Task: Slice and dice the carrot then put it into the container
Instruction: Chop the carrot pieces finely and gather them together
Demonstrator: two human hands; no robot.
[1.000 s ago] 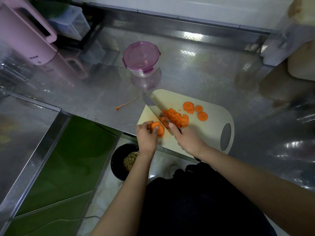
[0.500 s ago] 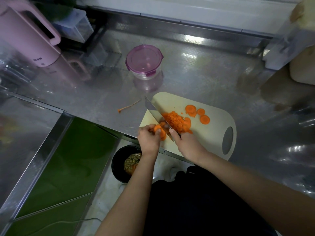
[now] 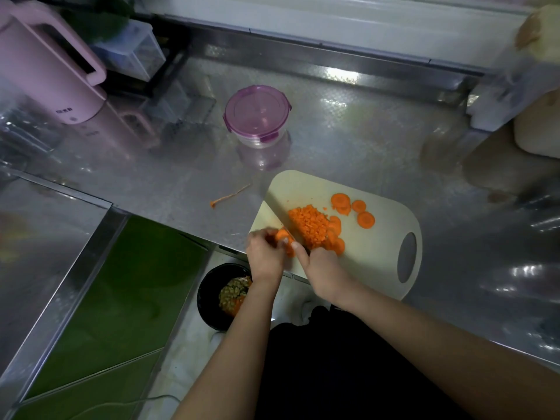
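Observation:
On the cream cutting board lies a heap of diced carrot, with round carrot slices beyond it to the right. My left hand pinches a stack of carrot slices at the board's near left corner. My right hand grips the knife, forefinger along its back; the blade stands between the held slices and the dice. A round clear container with a purple lid stands shut farther back on the steel counter.
A pink kettle stands at the far left, clear boxes behind it. A carrot tail scrap lies on the counter left of the board. A black bin with peelings sits on the floor below the counter edge. Bags fill the far right.
The knife blade has shifted slightly left along the held carrot slices. My left hand's fingers have drawn back a little. The view has tilted a bit.

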